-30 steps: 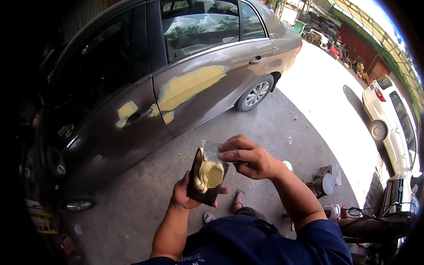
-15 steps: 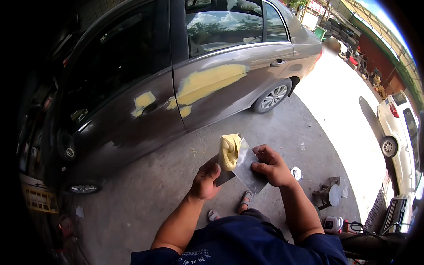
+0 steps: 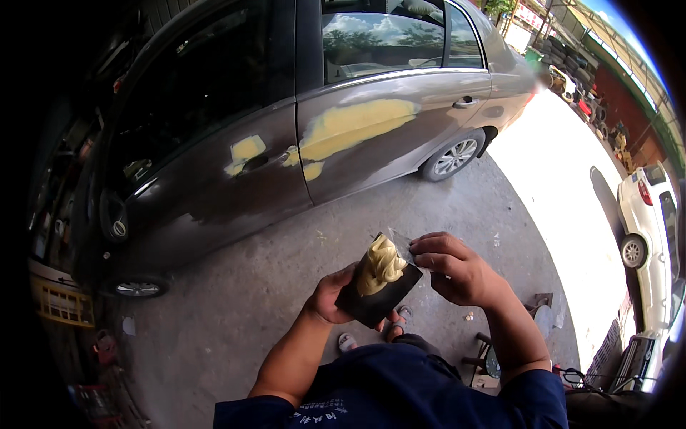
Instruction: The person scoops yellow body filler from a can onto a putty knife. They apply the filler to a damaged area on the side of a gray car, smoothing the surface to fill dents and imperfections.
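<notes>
The person is standing on the concrete floor (image 3: pixel 236 314) beside a dark grey car (image 3: pixel 214 143) and is working a lump of yellow filler putty (image 3: pixel 380 264) on a black mixing board (image 3: pixel 377 294). The left hand (image 3: pixel 330 297) is gripping the board from beneath, its fingers curled shut around the lower left edge and the thumb lying along the side, and is holding it tilted so that the upper corner is pointing toward the car. The right hand (image 3: pixel 457 270) is pinching a thin grey spreader blade (image 3: pixel 401 243) between thumb and fingers, closed firmly on it, at the board's upper right edge just beside the putty. The putty is sitting heaped on the upper half of the board, folded into ridges.

Judging from this, the step in hand is the mixing and gathering of the filler. The next move probably calls for the blade to be slid flat under the heap to lift a portion cleanly while the left hand is keeping the board steady, then for a step toward the doors, where yellow filler patches (image 3: pixel 357 125) are already lying across the rear door (image 3: pixel 400 136) and near the front door handle (image 3: pixel 246 151).

Compared with half a second ago, the board is now tilting the other way, the putty is lying on its face nearer the right hand, and the blade is no longer spread across the board but is resting at its edge. The car is also appearing closer and higher in view.
</notes>
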Demonstrator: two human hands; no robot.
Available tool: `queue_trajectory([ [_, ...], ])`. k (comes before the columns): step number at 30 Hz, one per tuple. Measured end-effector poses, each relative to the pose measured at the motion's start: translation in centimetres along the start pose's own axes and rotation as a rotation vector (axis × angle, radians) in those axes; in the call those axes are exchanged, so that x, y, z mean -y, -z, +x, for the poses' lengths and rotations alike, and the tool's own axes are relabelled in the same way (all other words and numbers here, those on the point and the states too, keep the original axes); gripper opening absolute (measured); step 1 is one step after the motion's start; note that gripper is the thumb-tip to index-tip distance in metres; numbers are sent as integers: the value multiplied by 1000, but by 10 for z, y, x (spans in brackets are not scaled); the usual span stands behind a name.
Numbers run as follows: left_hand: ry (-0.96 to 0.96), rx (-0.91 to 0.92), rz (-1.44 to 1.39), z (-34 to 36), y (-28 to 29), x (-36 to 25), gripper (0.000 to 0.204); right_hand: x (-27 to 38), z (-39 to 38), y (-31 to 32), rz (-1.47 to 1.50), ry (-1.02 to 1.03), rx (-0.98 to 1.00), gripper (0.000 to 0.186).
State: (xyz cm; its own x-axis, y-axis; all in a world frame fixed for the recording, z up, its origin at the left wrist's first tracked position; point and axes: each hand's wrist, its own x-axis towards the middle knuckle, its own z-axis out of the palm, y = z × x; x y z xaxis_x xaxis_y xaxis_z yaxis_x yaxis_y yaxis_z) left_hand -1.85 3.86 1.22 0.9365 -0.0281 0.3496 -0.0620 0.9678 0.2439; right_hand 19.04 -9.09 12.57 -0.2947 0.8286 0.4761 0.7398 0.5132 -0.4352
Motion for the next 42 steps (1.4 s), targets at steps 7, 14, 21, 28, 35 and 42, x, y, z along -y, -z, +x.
queue_trajectory([
  [7,-470,-423,496,18,-30,-2,80,-16,-46,-27,871,-666,-429,43],
  [14,-654,-507,1085,31,3,18,69,-7,-20,-66,1290,-849,-348,44],
  [21,-296,-490,1086,8,-6,-10,51,-12,-6,-10,1341,-601,-490,50],
  [28,-132,-89,120,1,-7,3,71,7,14,-4,661,-44,-88,43],
  [35,-406,-461,390,26,-23,11,70,-10,19,-15,-169,-333,-230,48],
  [42,-555,-690,791,19,6,13,67,11,4,-41,-175,-386,-130,49],
])
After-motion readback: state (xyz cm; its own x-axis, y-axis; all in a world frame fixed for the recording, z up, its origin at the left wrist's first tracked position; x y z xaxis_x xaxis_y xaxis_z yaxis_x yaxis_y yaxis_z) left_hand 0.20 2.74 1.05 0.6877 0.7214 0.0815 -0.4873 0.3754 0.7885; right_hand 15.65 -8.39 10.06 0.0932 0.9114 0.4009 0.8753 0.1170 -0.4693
